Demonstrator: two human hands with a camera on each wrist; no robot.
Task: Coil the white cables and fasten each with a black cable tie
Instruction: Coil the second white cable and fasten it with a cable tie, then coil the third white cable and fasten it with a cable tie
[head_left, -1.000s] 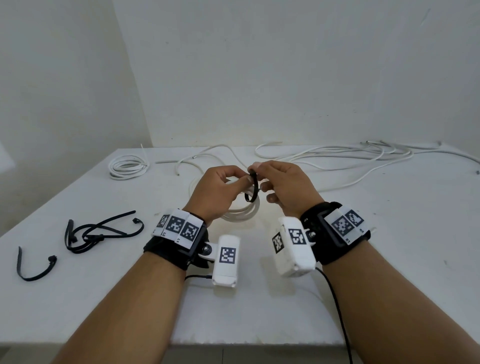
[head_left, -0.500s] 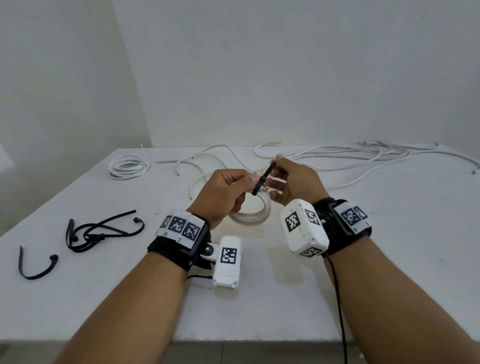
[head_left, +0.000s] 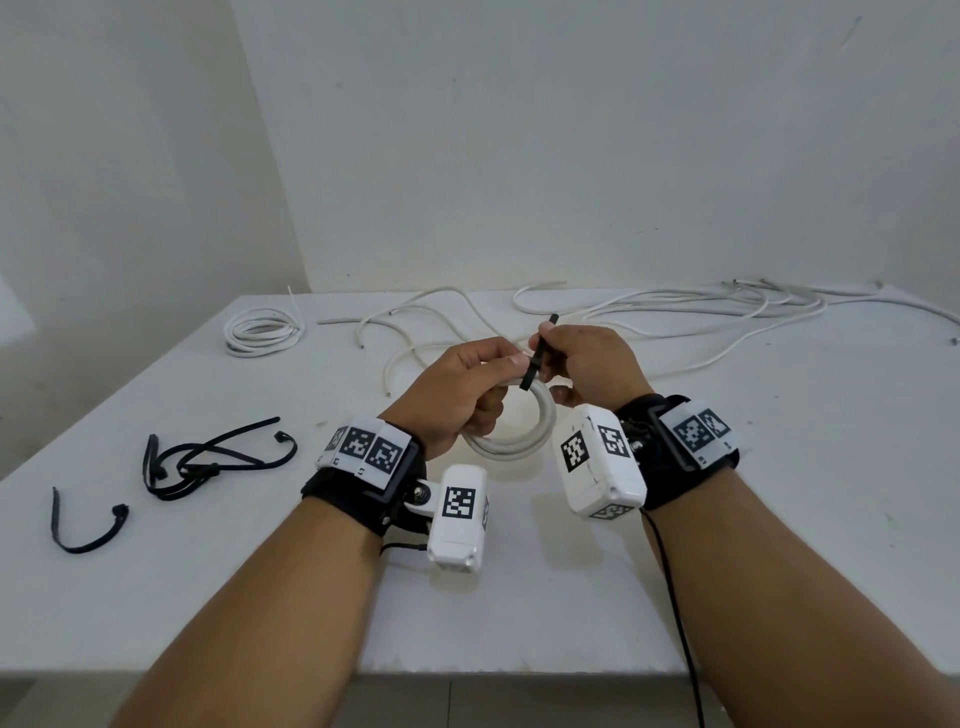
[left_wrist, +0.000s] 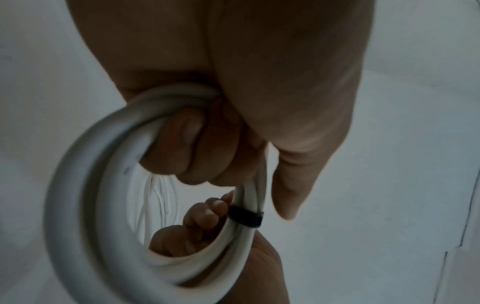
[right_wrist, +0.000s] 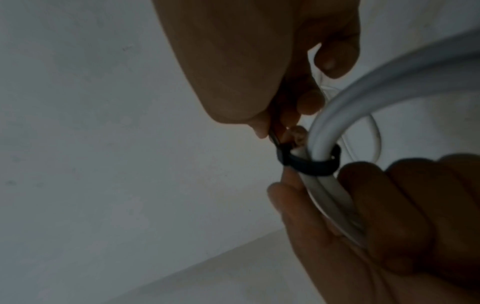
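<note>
**Task status: second coil being fastened; loose cables remain**

The surface carries all task materials. Along its far edge, a mass of uncoiled white cables lies spread out; these appear to make up most of the work still to do. At the far left corner rests one finished coil; whether a tie is on it cannot be told at this size. On the left side, a tangle of spare black ties and one single tie lie unused.

The coil in work is held above the surface, in front of the person. The left hand grips it, fingers curled through the loop. A black cable tie encircles the gathered strands. The right hand pinches the tie's free tail between thumb and fingers, the tail pointing up and away.

Judged state: the tie is threaded and close to snug. Remaining: final tightening, setting the coil down, then repeating the cycle for each loose cable.
</note>
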